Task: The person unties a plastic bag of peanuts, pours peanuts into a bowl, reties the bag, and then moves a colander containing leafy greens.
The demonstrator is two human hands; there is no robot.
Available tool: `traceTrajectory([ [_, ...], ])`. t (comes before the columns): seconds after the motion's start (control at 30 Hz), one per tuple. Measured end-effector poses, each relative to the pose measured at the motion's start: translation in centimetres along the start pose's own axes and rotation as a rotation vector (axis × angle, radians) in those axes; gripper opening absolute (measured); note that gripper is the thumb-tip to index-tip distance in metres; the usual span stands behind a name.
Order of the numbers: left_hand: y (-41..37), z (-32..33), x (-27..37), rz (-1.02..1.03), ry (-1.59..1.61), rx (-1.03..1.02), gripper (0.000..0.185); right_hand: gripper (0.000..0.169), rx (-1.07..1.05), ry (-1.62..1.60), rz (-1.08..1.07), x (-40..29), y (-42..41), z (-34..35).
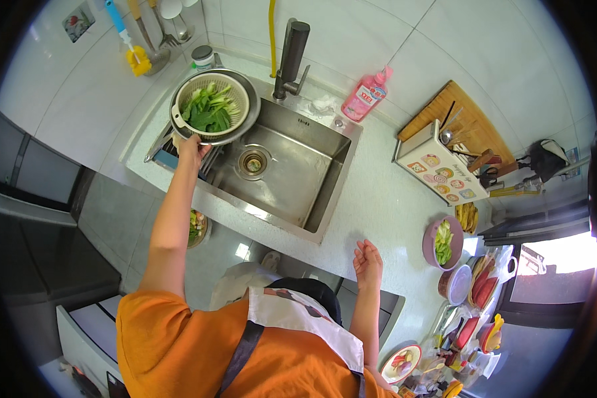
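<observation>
My left hand (pixel 191 149) holds the near rim of a metal basin (pixel 253 107) at the sink's left end. Nested in the basin is a cream plastic colander (pixel 176 113) with leafy green vegetables (pixel 211 109) in it. Part of a drying rack (pixel 166 154) shows beneath the basin. Right of the basin lies the stainless steel sink (pixel 293 171), its drain (pixel 253 161) holding small scraps. My right hand (pixel 368 258) is over the counter's front edge, fingers loosely curled and holding nothing.
A black faucet (pixel 293 54) rises behind the sink, beside a pink detergent bottle (pixel 364 97). To the right stand a utensil holder (pixel 440 171), a wooden cutting board (pixel 457 114) and a mauve bowl of greens (pixel 443 243). A bin with scraps (pixel 197 229) sits below the counter.
</observation>
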State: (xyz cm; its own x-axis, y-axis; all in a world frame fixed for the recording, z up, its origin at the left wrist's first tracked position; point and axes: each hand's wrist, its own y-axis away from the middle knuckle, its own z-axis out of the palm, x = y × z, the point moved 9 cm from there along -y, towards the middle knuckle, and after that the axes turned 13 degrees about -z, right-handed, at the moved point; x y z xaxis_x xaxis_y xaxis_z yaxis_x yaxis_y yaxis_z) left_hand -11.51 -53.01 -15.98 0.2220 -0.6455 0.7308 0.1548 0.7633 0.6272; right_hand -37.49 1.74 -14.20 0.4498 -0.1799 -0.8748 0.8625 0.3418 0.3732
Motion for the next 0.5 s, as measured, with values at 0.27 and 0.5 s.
traceTrajectory([
  [0.27,13.4,7.1,-8.6,-0.128,-0.248,-0.357,0.030,0.019,-0.015,0.189,-0.094,-2.6,1.4,2.0],
  [0.5,20.9,17.1,-21.0,-0.352,-0.470,-0.630,0.035,0.021,-0.056,0.453,-0.394,-8.4,2.2,1.4],
])
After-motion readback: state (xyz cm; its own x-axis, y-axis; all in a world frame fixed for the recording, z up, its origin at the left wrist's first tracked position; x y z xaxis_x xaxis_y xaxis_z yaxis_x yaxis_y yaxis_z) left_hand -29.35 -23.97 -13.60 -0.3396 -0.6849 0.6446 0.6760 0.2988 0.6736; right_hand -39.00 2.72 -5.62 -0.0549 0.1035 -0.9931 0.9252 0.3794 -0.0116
